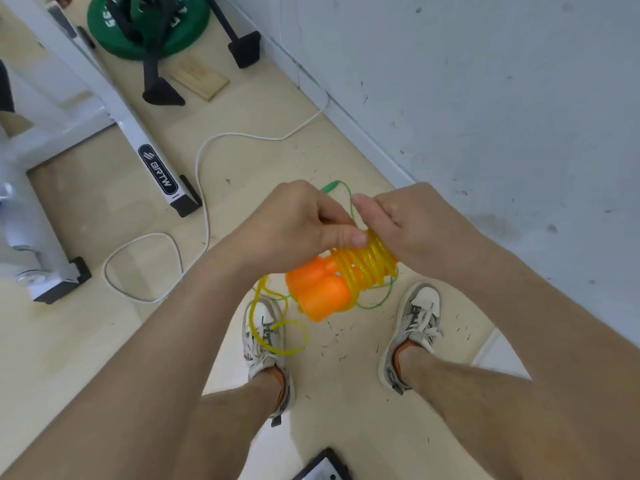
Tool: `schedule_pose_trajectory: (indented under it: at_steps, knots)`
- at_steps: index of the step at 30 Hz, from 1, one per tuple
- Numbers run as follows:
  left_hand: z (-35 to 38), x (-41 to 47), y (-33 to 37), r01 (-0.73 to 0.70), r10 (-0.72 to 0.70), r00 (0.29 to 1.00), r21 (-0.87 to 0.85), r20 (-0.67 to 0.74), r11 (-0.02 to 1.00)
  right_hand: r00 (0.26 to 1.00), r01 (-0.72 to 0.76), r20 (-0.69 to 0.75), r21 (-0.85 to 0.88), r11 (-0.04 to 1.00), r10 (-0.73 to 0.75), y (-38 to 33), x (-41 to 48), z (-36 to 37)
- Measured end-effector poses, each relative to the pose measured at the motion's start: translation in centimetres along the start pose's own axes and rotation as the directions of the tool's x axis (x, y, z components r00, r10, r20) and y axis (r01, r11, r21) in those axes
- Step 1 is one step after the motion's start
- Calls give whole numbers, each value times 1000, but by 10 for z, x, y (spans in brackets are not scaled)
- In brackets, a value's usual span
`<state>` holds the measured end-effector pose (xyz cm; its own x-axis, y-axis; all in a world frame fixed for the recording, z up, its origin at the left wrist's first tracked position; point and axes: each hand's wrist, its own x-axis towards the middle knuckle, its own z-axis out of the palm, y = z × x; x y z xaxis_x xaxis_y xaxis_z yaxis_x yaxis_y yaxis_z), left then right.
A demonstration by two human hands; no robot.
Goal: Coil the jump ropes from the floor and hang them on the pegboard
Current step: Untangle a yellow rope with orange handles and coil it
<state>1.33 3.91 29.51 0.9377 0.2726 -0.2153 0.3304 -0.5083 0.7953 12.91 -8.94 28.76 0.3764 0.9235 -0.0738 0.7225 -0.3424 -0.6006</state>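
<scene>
Yellow plastic jump rope (363, 271), coiled round two orange plastic handles (318, 294), trails a loose tail (258, 327) below them. Above the handles, left grip (294, 220) and right grip (412, 226) pinch the coil (377, 252); a thin green cord (330, 185) may tangle it.

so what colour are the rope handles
The jump rope handles are orange, shown in the head view.

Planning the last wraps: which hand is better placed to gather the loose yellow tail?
Left, probably: the loose tail hangs below the left hand; the right hand grips the coils farther away.
</scene>
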Motion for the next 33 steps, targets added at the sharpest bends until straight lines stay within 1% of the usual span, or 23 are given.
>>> schedule_pose_trajectory:
  at_steps: [3, 5, 6, 8, 9, 10, 11, 13, 15, 16, 17, 18, 19, 20, 21, 22, 23, 24, 26, 28, 30, 31, 33]
  knots:
    - [-4, 0, -3, 43, -36, 999, -272, 31, 961, 997, -24, -67, 181, 983, 37, 4, 1, 2]
    - [-4, 2, -5, 114, -98, 993, -434, 58, 894, 994, -55, -77, 309, 949, 83, 4, 1, 0]
    - [-2, 3, -4, 153, -134, 988, -517, 75, 842, 990, -80, -73, 394, 916, 118, 3, 1, -2]
    - [3, 6, -5, 197, -166, 980, -654, 111, 730, 976, -134, -65, 570, 811, 208, 1, -1, -7]
    - [7, 8, -6, 188, -163, 981, -702, 103, 687, 964, -159, -66, 638, 753, 259, -1, -1, -9]
    - [13, 9, -7, 171, -168, 983, -726, 77, 667, 948, -176, -75, 688, 704, 310, -1, 0, -11]
    - [20, 10, -9, 158, -175, 983, -713, 50, 683, 927, -188, -85, 738, 648, 366, 0, 2, -12]
    - [35, 13, -11, 169, -198, 980, -618, 21, 768, 859, -199, -88, 850, 488, 504, 4, 5, -16]
    - [52, 13, -11, 190, -194, 980, -495, 43, 848, 793, -160, -86, 926, 343, 603, 12, 8, -23]
    - [59, 13, -12, 186, -181, 982, -433, 55, 882, 759, -142, -100, 939, 314, 643, 16, 9, -26]
    - [62, 12, -12, 172, -159, 985, -359, 66, 917, 718, -138, -126, 938, 318, 685, 20, 9, -29]
    - [63, 12, -11, 142, -131, 990, -235, 61, 962, 674, -152, -182, 914, 375, 716, 24, 9, -31]
    - [62, 11, -10, 91, -88, 995, -59, 40, 994, 640, -196, -278, 842, 502, 716, 30, 8, -31]
    - [58, 10, -7, 37, -40, 999, 142, 22, 989, 632, -277, -394, 689, 669, 667, 37, 7, -30]
    - [53, 9, -3, -13, 11, 1000, 328, 6, 945, 657, -371, -478, 467, 802, 583, 43, 5, -28]
    - [48, 8, 2, -53, 62, 998, 469, -4, 881, 705, -438, -504, 243, 865, 499, 47, 3, -25]
    - [44, 7, 8, -85, 110, 994, 568, -9, 819, 746, -467, -502, 71, 881, 437, 49, 1, -21]
    - [42, 5, 14, -107, 141, 990, 645, 0, 757, 778, -475, -484, -36, 879, 401, 49, 0, -17]
    - [44, 2, 26, -161, 181, 982, 744, 54, 648, 819, -501, -417, -184, 846, 394, 48, 0, -8]
    - [45, 5, 32, -209, 204, 973, 773, 104, 599, 850, -500, -350, -300, 813, 394, 45, -1, -2]
    - [39, 8, 33, -206, 213, 973, 758, 90, 619, 894, -438, -276, -373, 818, 353, 40, -3, -1]
    - [35, 8, 31, -198, 219, 973, 729, 68, 656, 914, -399, -237, -382, 834, 329, 37, -4, -1]
    - [27, 8, 27, -181, 234, 972, 613, -6, 769, 957, -285, -153, -364, 887, 245, 29, -5, -1]
